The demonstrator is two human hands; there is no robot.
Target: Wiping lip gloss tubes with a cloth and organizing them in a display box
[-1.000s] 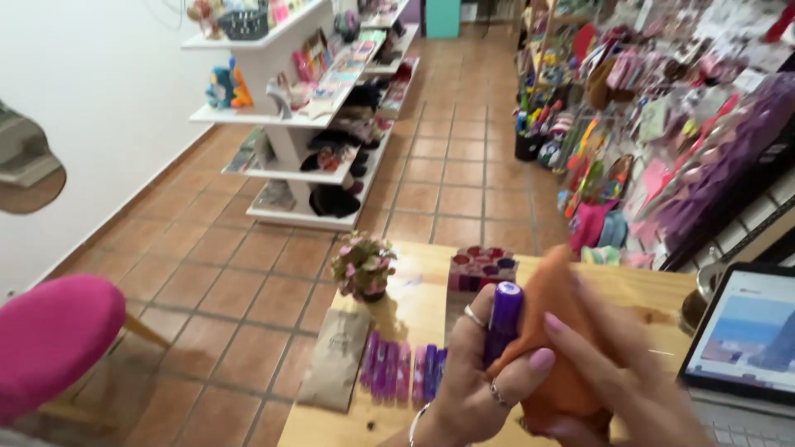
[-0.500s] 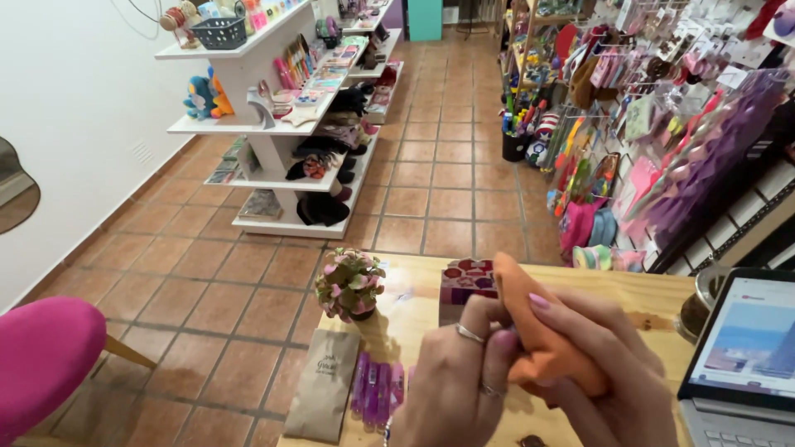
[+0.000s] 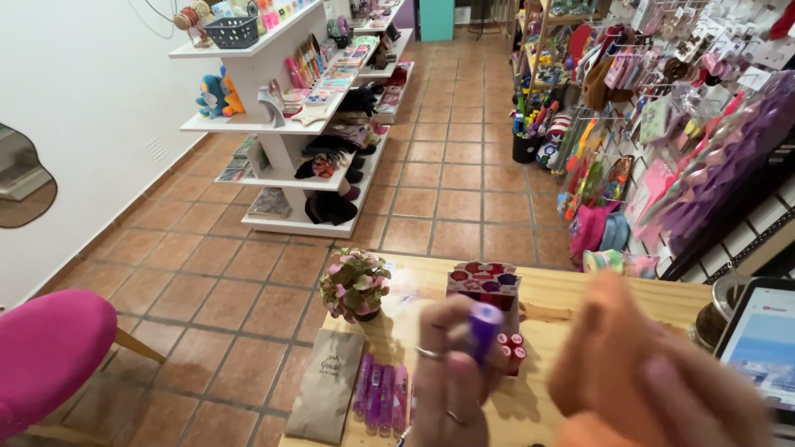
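Observation:
My left hand [image 3: 451, 372], with rings on two fingers, grips a small purple tube [image 3: 483, 329] upright above the wooden table [image 3: 571, 298]. To the right, my right hand [image 3: 662, 389] holds an orange cloth [image 3: 609, 348], blurred with motion and a little apart from the tube. Behind the tube stands a small display box [image 3: 484, 283] with red-capped tubes. Several purple and pink tubes [image 3: 379, 399] lie flat on the table below my left hand.
A small potted plant [image 3: 356, 285] and a brown paper bag [image 3: 327, 396] sit at the table's left end. A tablet [image 3: 758, 343] stands at the right. A pink chair [image 3: 45, 352] is left of the table. White shelves [image 3: 290, 124] and racks of goods line the tiled aisle.
The orange cloth has come off the purple tube and moved right with my right hand. My left hand now holds the tube bare. The camera view has tilted up slightly.

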